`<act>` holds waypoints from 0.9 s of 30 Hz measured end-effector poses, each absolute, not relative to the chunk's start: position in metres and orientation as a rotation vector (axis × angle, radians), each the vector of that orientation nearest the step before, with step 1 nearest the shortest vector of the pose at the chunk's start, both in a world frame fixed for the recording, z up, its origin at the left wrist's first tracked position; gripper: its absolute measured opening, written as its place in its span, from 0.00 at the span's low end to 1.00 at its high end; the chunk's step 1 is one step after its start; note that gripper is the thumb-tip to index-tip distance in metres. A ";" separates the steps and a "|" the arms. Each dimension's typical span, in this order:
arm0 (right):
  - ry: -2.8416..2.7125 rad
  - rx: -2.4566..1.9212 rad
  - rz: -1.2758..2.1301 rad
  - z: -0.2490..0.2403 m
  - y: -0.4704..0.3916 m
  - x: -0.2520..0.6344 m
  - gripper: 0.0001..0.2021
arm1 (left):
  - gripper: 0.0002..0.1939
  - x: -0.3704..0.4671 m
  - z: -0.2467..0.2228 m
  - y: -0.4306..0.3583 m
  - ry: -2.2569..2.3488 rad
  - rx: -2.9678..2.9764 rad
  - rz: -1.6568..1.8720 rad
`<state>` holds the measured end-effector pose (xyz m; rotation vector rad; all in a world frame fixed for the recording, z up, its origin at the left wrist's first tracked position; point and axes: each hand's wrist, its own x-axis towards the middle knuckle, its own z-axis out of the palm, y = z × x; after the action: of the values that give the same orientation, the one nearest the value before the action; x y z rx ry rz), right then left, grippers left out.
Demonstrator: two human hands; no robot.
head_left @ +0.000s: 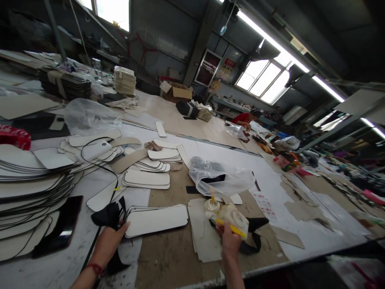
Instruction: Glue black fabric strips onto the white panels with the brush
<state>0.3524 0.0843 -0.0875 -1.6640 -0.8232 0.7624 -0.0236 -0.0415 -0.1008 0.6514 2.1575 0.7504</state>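
My left hand (pixel 106 245) is closed at a bunched piece of black fabric (pixel 108 214), its thumb against the left end of a stack of white, black-edged panels (pixel 158 220). The panels are long with rounded corners and lie flat. My right hand (pixel 231 243) grips a yellow-handled tool (pixel 233 229) whose working end I cannot make out. Just beyond it stands a glue-smeared, cream-coloured plastic container (pixel 236 216), with a small round pot (pixel 212 205) beside it. Pale sheets (pixel 204 233) lie under and left of the right hand. Black scraps (pixel 255 233) lie to its right.
Many white panels (pixel 27 160) are piled at the left, beside a dark phone-like slab (pixel 60 228). More panels (pixel 147 178) and a clear plastic bag (pixel 222 176) lie farther back. A cardboard box (pixel 176 91) stands beyond; a person in red (pixel 243 118) bends over the far table.
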 end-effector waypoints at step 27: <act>-1.793 -1.434 0.408 -0.064 0.047 0.233 0.06 | 0.23 -0.017 -0.085 -0.043 2.101 0.693 0.564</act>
<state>0.2330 0.0472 -0.0638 -1.4336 -1.7932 0.4081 -0.0170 -0.0433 -0.0854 0.6935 2.1011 0.5644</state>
